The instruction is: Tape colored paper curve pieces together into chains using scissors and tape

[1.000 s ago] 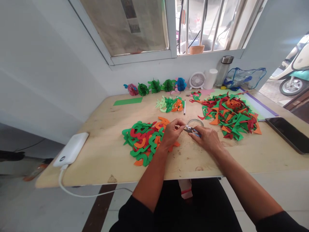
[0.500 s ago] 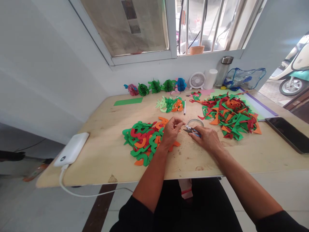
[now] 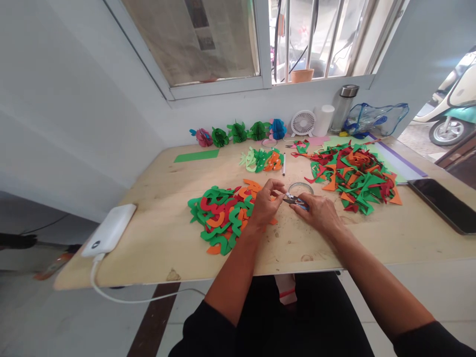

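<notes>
Pinching thread snips (image 3: 295, 201), clear pouch (image 3: 375, 120) beyond

Two hands (image 3: 266, 203), three cutout piles (image 3: 223, 220), five honeycomb paper balls (image 3: 238, 132), one pair snips (image 3: 295, 201).

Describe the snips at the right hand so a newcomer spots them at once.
On the plywood table, find the green-and-orange heap and the red-and-green heap of cut craft pieces. Between them, the right hand grips small snips beside a clear ring; they are the only tool in a hand.
</notes>
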Action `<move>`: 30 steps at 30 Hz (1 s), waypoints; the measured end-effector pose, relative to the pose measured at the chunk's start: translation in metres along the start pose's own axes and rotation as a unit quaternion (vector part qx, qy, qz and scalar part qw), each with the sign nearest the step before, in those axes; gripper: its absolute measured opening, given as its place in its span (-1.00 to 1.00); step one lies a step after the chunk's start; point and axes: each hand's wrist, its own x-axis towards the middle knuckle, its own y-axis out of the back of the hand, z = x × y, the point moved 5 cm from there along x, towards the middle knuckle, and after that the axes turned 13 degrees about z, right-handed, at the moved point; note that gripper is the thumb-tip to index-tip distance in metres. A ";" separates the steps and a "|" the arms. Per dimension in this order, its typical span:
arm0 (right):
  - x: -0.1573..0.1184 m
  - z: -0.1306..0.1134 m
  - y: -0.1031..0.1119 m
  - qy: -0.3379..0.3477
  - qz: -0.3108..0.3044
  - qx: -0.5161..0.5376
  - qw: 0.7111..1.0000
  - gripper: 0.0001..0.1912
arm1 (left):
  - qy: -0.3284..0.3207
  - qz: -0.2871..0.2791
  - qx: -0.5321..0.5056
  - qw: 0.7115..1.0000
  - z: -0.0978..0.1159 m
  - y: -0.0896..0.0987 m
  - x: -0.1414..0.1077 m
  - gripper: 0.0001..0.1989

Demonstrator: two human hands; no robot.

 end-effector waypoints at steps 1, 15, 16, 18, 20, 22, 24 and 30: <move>0.000 0.000 0.000 0.001 0.001 0.002 1.000 -0.67 | -0.005 -0.001 0.003 1.000 -0.001 0.000 0.000 -0.80; -0.001 -0.001 -0.002 0.003 -0.012 0.004 1.000 -0.67 | 0.051 0.034 -0.086 0.994 -0.005 0.000 0.004 -0.76; -0.001 -0.001 -0.002 0.003 -0.014 0.003 1.000 -0.67 | 0.064 0.040 -0.099 0.992 -0.005 0.001 0.004 -0.74; -0.001 -0.001 -0.002 0.006 -0.015 0.000 1.000 -0.67 | 0.080 0.046 -0.119 0.989 -0.005 0.002 0.004 -0.67; -0.001 -0.001 -0.002 0.008 -0.017 -0.002 1.000 -0.66 | 0.085 0.044 -0.127 0.987 -0.006 0.001 0.004 -0.60; -0.001 -0.002 -0.003 0.010 -0.022 -0.004 1.000 -0.66 | 0.078 0.033 -0.124 0.989 -0.008 -0.001 0.003 -0.56; -0.001 -0.003 -0.003 0.010 -0.027 -0.007 1.000 -0.65 | 0.066 0.012 -0.108 0.992 -0.011 -0.004 0.002 -0.52; -0.002 -0.004 -0.004 0.013 -0.033 -0.012 0.999 -0.66 | 0.016 -0.012 -0.048 0.999 -0.013 -0.008 -0.002 -0.45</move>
